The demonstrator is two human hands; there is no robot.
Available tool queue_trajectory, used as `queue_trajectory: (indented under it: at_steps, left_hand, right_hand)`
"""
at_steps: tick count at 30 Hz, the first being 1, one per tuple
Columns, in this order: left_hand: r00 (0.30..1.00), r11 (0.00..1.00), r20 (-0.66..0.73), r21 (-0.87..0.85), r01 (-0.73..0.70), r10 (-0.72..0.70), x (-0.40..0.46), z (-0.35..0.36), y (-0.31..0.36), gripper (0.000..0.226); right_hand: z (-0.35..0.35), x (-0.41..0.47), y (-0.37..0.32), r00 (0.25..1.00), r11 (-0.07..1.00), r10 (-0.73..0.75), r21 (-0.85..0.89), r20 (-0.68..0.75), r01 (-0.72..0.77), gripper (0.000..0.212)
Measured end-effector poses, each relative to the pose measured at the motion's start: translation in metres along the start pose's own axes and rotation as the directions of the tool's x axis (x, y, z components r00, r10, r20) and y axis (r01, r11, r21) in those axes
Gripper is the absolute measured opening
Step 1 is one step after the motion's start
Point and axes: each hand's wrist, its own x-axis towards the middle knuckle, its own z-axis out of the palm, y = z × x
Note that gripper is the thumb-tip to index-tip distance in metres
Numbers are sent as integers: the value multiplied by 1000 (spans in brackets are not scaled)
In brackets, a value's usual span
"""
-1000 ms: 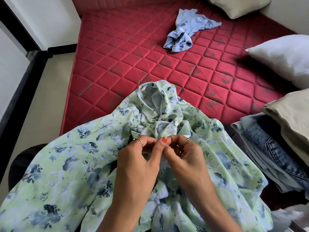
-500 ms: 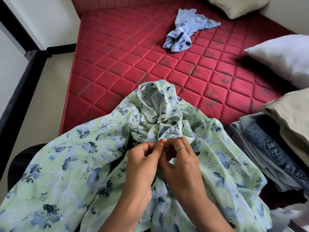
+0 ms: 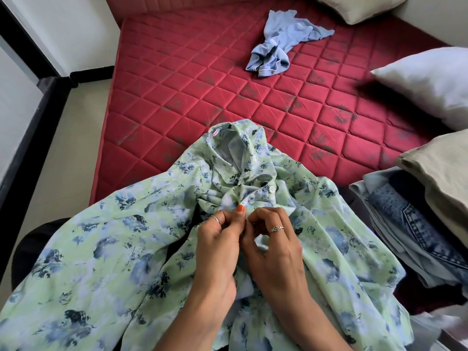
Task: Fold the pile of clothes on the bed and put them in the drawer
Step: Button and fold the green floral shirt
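Observation:
A pale green shirt with a blue flower print (image 3: pixel 101 262) lies spread over the near edge of the red quilted mattress (image 3: pixel 192 92), collar pointing away from me. My left hand (image 3: pixel 217 247) and my right hand (image 3: pixel 273 247) meet at the shirt's front placket, just below a white button (image 3: pixel 272 189). Both pinch the fabric edges together between thumb and fingers. A crumpled light blue garment (image 3: pixel 276 49) lies farther up the mattress. A stack of clothes with blue denim (image 3: pixel 415 224) sits at the right.
A white pillow (image 3: pixel 430 82) and a beige pillow (image 3: pixel 445 173) lie at the right, another beige pillow (image 3: pixel 359 6) at the far end. Pale floor (image 3: pixel 68 148) runs along the mattress's left side, bounded by a black frame (image 3: pixel 30 127).
Both hands have slid a little toward me down the shirt front, still pinching it. A white button below the collar has come into sight above them.

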Motion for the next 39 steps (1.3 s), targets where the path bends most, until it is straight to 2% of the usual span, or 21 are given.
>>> queue_trajectory:
  at_steps: [2, 4, 8, 10, 12, 18, 21, 24, 28, 30, 34, 37, 39]
  left_hand:
    - [999, 998, 17, 48, -29, 28, 1, -1, 0, 26]
    - [996, 980, 36, 174, -93, 88, 3, -4, -1, 27]
    - [961, 830, 96, 487, -272, 258, 11, -10, 1, 28]
    - [946, 781, 113, 540, -315, 303, 10, -10, 3, 25]
    - [930, 736, 126, 579, -352, 346, 10, -9, 3, 24]
    - [918, 676, 156, 634, -376, 364, 10, -7, 1, 31]
    - [917, 640, 204, 664, -386, 342, 12, -8, 3, 35]
    - [931, 671, 225, 647, -363, 287, 16, -8, 7, 36]
    - [937, 747, 240, 566, -349, 256, 19, -9, 13, 32]
    - [912, 699, 308, 589, -406, 270, 20, -10, 19, 28]
    - [831, 494, 481, 670, -554, 279, 24, -15, 27, 35]
    - [781, 464, 530, 629, -623, 331, 25, -16, 25, 35]
    - [757, 450, 528, 609, -654, 386, 23, -15, 23, 32]
  right_hand:
    - [-2, 1, -2, 998, 997, 63, 49, 20, -64, 11]
    - [-5, 2, -3, 989, 989, 129, 64, 66, -133, 6]
    - [-17, 13, -4, 942, 960, 273, 11, 198, -280, 12]
    - [-22, 19, -5, 926, 956, 292, -40, 240, -291, 13]
    - [-24, 22, -5, 921, 958, 287, -96, 263, -271, 4]
    - [-25, 20, -8, 939, 960, 218, -234, 265, -157, 10]
    - [-22, 16, -11, 965, 965, 154, -244, 213, -100, 10]
    - [-17, 15, -10, 984, 973, 107, -216, 141, -75, 14]
    - [-17, 15, -5, 991, 991, 82, -111, 104, -70, 8]
    - [-21, 15, -2, 994, 996, 54, -79, 96, -46, 7]
    - [-26, 16, 3, 993, 995, 13, -105, 119, 0, 8]
    - [-27, 18, 3, 993, 995, 4, -98, 119, 8, 15]
    - [-25, 18, 3, 994, 996, -1, -89, 110, 11, 12]
